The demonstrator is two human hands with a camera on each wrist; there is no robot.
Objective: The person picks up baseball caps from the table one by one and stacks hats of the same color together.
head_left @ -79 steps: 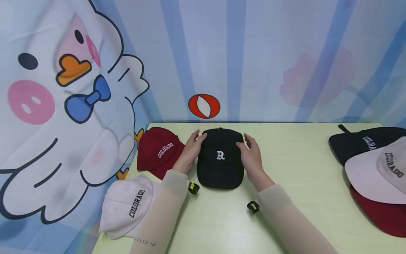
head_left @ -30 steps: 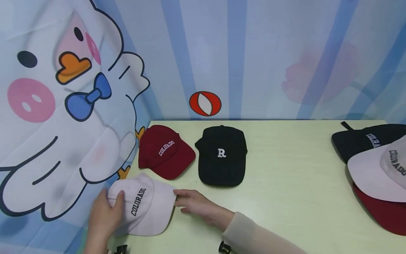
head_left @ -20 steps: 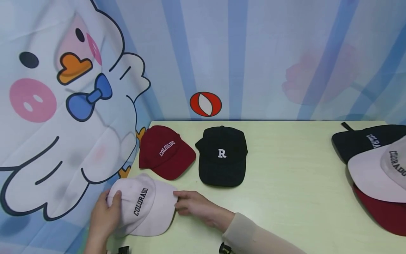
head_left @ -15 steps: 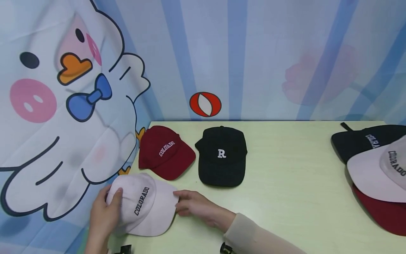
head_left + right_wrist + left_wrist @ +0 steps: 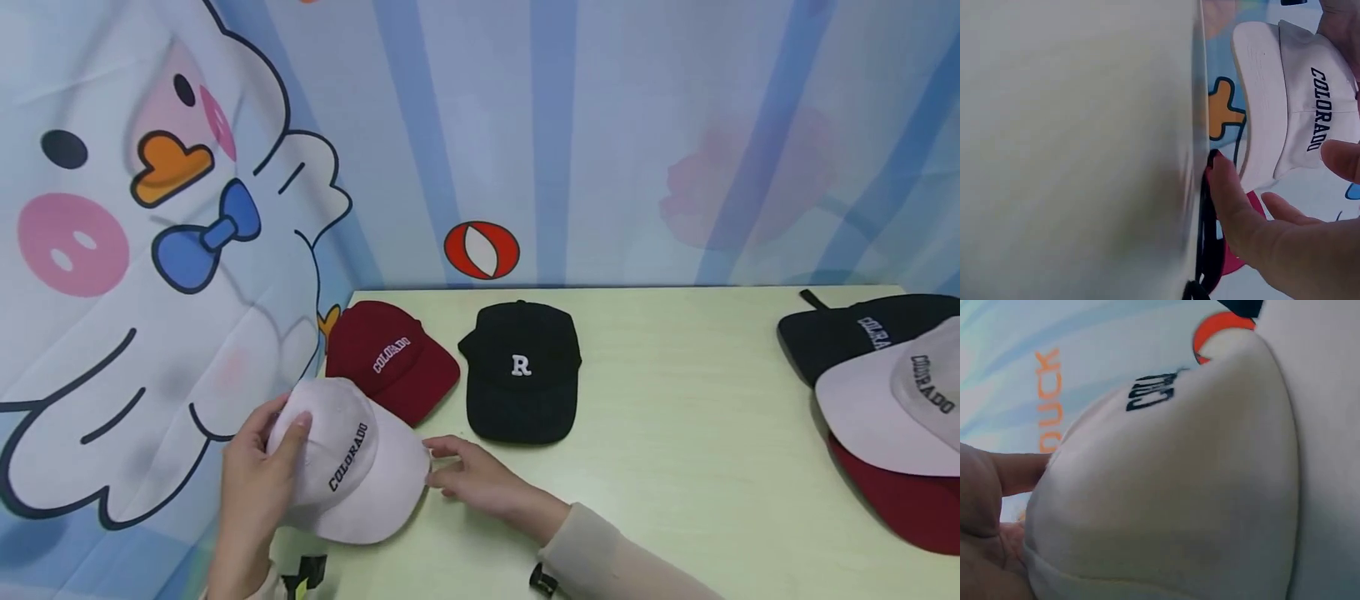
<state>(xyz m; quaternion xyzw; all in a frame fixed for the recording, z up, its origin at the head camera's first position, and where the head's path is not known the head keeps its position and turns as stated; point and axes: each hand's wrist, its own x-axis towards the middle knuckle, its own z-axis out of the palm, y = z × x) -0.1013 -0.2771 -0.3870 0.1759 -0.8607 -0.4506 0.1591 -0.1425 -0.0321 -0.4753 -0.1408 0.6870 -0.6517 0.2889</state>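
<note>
Your left hand (image 5: 258,475) grips the white cap's (image 5: 352,467) crown at the desk's (image 5: 675,467) near-left corner, overlapping the red cap (image 5: 386,358); your right hand (image 5: 480,483), fingers relaxed, touches its brim.

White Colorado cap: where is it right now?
Head view, near-left table corner: the white Colorado cap sits between left hand and right hand, overlapping the red cap.

Staged tabletop, cartoon backdrop (image 5: 187,208)
</note>
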